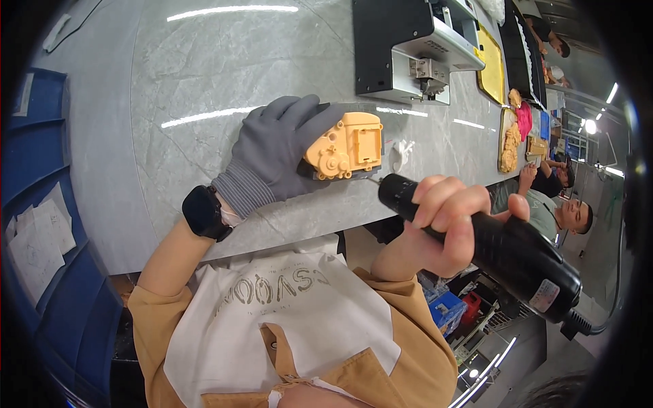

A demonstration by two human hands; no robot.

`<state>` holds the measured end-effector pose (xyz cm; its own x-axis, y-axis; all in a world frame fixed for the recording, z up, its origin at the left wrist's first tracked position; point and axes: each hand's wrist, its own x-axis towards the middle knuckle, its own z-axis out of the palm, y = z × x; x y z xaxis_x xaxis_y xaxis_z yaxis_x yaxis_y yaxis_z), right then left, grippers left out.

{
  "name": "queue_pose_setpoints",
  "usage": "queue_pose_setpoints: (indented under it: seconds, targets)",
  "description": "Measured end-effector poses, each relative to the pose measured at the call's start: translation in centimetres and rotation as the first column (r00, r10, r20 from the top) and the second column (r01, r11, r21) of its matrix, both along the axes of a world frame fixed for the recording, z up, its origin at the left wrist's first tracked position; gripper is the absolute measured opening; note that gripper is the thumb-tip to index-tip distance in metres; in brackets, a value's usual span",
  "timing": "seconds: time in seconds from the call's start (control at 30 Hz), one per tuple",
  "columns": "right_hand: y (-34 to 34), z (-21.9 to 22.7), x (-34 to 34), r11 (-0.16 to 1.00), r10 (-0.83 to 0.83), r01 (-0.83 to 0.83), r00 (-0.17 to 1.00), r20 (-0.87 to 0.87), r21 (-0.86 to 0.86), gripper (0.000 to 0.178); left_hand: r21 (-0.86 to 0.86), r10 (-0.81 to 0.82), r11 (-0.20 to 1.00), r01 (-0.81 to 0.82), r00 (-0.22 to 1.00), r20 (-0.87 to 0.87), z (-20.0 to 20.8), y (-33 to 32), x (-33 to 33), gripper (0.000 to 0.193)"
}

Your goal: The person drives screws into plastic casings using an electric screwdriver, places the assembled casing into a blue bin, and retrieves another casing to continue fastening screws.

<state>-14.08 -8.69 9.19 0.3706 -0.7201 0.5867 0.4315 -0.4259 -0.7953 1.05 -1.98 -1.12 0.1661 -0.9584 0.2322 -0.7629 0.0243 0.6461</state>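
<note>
My left hand (272, 146), in a grey knit glove, is closed on the left side of an orange plastic gear housing (350, 146). Round gear-like bosses and a rectangular recess mark the housing's upper face. A dark edge shows beneath it, but what it belongs to is hidden. Bare fingers of my right hand (449, 217) wrap around a black corded electric screwdriver (524, 265). Its thin bit points left toward the housing's lower right corner, apart from it. Small white pieces (403, 155) lie on the grey table (204, 68), right of the housing.
A black and silver machine (401, 51) stands at the far side. To the right are a yellow tray (491, 68) and a pile of orange parts (510, 146). Blue shelving (41, 204) with papers is at left. Other people (551, 211) sit along the right.
</note>
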Motion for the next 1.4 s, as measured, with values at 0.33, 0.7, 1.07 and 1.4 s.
queue_pose_setpoints:
  seconds: [0.33, 0.7, 1.07, 1.4]
  targets:
    - [-0.7, -1.7, -0.6, 0.998, -0.056, 0.056, 0.998, -0.026, 0.006, 0.058, -0.004, 0.014, 1.0, -0.014, 0.999, 0.047, -0.3, 0.2, -0.1, 0.081]
    - [-1.3, -0.7, -1.5, 0.99, 0.142, -0.142, 0.989, 0.035, -0.008, 0.05, -0.305, 0.05, 0.95, -0.067, 0.997, -0.065, 1.4, 1.7, -0.1, 0.065]
    - [-0.8, 1.1, -2.0, 0.937, 0.318, -0.341, 0.919, 0.231, 0.069, 0.052, -0.326, -0.119, 0.932, 0.158, 0.984, 0.136, 3.9, 2.8, -1.9, 0.024]
    - [-0.5, 1.7, -2.2, 0.888, 0.342, -0.429, 0.858, 0.383, 0.168, 0.041, -0.448, -0.109, 0.893, 0.045, 0.987, -0.117, 3.5, 3.5, -3.5, 0.022]
